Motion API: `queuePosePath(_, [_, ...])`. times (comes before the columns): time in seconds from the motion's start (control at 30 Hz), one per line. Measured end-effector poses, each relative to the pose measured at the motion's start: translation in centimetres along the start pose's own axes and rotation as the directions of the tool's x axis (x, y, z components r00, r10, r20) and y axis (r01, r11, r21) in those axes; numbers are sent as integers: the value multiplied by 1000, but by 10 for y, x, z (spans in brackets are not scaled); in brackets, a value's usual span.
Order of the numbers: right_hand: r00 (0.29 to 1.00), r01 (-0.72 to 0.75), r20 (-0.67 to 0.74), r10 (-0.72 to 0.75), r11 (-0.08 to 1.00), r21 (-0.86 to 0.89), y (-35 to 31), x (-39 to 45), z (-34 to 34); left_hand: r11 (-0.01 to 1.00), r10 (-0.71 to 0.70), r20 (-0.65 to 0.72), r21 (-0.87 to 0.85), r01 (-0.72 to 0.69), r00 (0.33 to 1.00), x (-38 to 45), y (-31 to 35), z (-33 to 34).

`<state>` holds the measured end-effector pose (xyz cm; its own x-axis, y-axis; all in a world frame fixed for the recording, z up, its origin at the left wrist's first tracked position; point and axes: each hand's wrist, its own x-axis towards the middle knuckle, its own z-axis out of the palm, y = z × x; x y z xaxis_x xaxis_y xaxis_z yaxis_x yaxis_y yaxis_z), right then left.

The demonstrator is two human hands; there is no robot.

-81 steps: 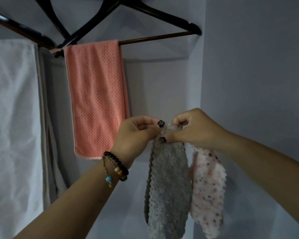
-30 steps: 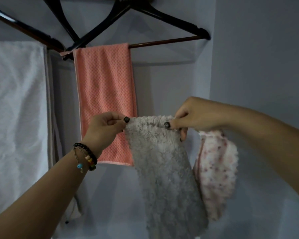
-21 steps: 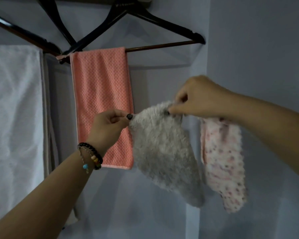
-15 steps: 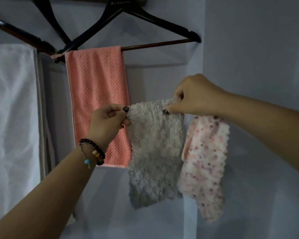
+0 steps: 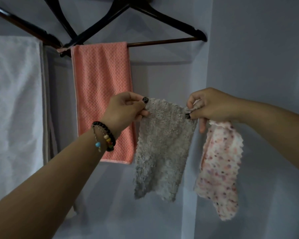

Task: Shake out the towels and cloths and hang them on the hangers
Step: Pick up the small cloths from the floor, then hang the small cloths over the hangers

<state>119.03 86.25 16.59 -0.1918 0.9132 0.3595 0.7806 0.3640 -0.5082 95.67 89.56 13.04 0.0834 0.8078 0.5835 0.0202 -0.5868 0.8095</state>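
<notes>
Left hand (image 5: 123, 110) fingers pinch grey cloth (image 5: 160, 149) top corner; right hand (image 5: 212, 106) fingers pinch the other corner, also gripping speckled pink cloth (image 5: 221, 168). Behind: coral towel (image 5: 102, 94) draped over hanger (image 5: 162, 43).

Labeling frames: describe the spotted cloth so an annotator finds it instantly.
Start at the salmon towel draped over the dark hanger, then go right to the right hand. The spotted cloth dangles beneath it: white with pink and purple dots and a zigzag edge, unlike the plain grey fluffy cloth beside it.
</notes>
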Motion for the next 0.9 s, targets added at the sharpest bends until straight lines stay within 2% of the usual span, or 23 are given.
queuePosePath(0.13, [995,-17,-96,14,1000,-26,2,-1,-5,997,16,22,76,-18,1000,2,0,3])
queuePosePath(0.2, [990,-30,-141,13,992,-122,0,0,-7,998,10,44,60,-13,999,3,3,5])
queuePosePath(0.33, [942,28,-308,-132,947,-319,-4,1,-6,983,36,102,173,-53,994,6,5,4])
queuePosePath(0.43, [911,29,-370,-179,926,-377,-5,4,-5,967,48,102,246,-72,994,14,3,2])
queuePosePath(0.5, [903,-28,-417,-105,954,-300,-6,6,-8,960,54,88,269,-75,995,22,4,1])
queuePosePath(0.63, [873,-65,-481,83,996,54,-12,15,-19,944,127,13,307,-125,992,43,18,5])
queuePosePath(0.77, [835,60,-534,133,943,328,-28,37,-37,993,55,3,100,-55,998,72,47,18])
queuePosePath(0.9, [758,252,-649,59,892,376,-40,72,-64,985,97,-85,-133,-107,992,118,73,31])
